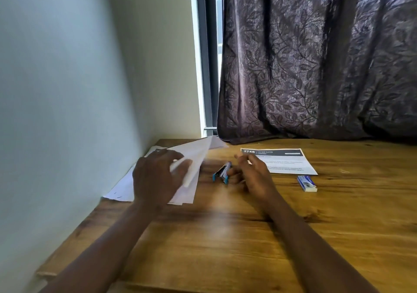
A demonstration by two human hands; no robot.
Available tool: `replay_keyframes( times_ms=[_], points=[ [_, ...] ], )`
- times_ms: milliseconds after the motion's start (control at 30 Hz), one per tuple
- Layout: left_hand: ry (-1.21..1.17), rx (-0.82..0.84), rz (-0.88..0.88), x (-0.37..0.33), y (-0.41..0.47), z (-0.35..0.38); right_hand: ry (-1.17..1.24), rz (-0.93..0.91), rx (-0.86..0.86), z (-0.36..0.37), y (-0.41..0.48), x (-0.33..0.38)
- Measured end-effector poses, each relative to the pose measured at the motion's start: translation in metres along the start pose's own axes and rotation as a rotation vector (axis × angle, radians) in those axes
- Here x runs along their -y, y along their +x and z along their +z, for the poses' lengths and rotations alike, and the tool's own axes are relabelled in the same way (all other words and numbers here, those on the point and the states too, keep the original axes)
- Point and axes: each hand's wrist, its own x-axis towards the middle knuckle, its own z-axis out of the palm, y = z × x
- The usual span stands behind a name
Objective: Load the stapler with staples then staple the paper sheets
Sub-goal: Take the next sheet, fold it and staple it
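Now sheets [196, 157] are pinched by left hand [155, 176]; right hand [252, 173] is held spread beside stapler [221, 173]; stapling is judged next, corner alignment needed.

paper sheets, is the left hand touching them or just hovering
Touching. The head view shows the left hand gripping the lifted paper sheets, with its thumb lying across their top face.

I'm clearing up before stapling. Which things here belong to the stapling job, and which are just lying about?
For the job: white paper sheets in the left hand; small blue and silver stapler by the right hand; small blue and white staple box.
Lying about: dark leaf-patterned curtain; printed sheet with dark header, unless it is to be stapled too.
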Motion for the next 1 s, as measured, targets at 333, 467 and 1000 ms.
replay_keyframes(
  times_ms=[333, 467, 1000],
  points=[
    [0.033, 0.115, 0.528, -0.030, -0.023, 0.021, 0.183, 0.014, -0.070, -0.007, 0.006, -0.002],
    [-0.037, 0.172, 0.380, -0.029, -0.018, 0.023, 0.080, -0.077, -0.125, -0.008, 0.007, -0.002],
    [-1.059, 0.589, -0.961, -0.008, 0.092, 0.002, 0.205, -0.331, -0.274, -0.005, 0.011, 0.016]
  ],
)
